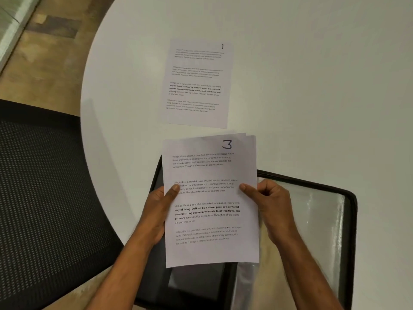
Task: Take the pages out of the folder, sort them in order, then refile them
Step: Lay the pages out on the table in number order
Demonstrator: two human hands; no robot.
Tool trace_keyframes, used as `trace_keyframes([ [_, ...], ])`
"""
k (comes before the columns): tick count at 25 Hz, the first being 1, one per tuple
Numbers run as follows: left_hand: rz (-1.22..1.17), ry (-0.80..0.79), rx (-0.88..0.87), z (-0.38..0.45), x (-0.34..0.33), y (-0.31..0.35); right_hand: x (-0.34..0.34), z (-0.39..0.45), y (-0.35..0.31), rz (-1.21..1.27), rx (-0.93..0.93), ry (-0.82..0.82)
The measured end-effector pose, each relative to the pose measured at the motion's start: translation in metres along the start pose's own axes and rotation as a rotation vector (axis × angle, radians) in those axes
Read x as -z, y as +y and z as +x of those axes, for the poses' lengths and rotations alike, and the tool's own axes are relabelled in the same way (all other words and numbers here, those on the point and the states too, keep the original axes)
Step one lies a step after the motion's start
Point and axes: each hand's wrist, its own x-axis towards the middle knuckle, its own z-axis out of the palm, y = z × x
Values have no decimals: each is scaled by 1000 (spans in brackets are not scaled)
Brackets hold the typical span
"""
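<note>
Two hands hold a small sheaf of white printed pages point(212, 198) at the lower middle of the frame. Our left hand point(159, 209) grips its left edge with the thumb laid across the text, and our right hand point(268, 202) pinches its right edge, thumb on top and fingers curled behind. We read a handwritten 3 on the top sheet; at the upper right corner the edges of at least two more sheets peek out behind it, though we cannot count the sheaf exactly.

One single white printed page marked 1 point(197, 83) lies flat on the white round worktop point(312, 74) in the upper middle of the frame, just beyond the held sheaf and apart from it.

One black open folder with clear plastic sleeves point(324, 220) lies on the worktop beneath the sheaf, reaching to the lower right of the frame.

One black mesh chair point(44, 186) stands at the left, beside the worktop's edge, over a brown wooden floor point(44, 63).
</note>
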Motion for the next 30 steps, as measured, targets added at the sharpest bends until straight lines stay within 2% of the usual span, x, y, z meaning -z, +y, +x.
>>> trace_keyframes([
  [7,-7,1,17,1,3,-1,-2,-5,5,296,-108,25],
  [9,-14,-5,27,2,5,0,2,-3,9,265,-104,86],
  [13,-16,-25,48,4,8,0,5,0,14,93,30,173],
  [23,-9,-57,62,5,10,-1,2,-2,6,31,124,182],
  [27,-30,-55,57,4,10,-2,-5,-4,-4,134,133,195],
  [30,-37,-61,60,5,11,-2,-4,3,-11,244,50,129],
])
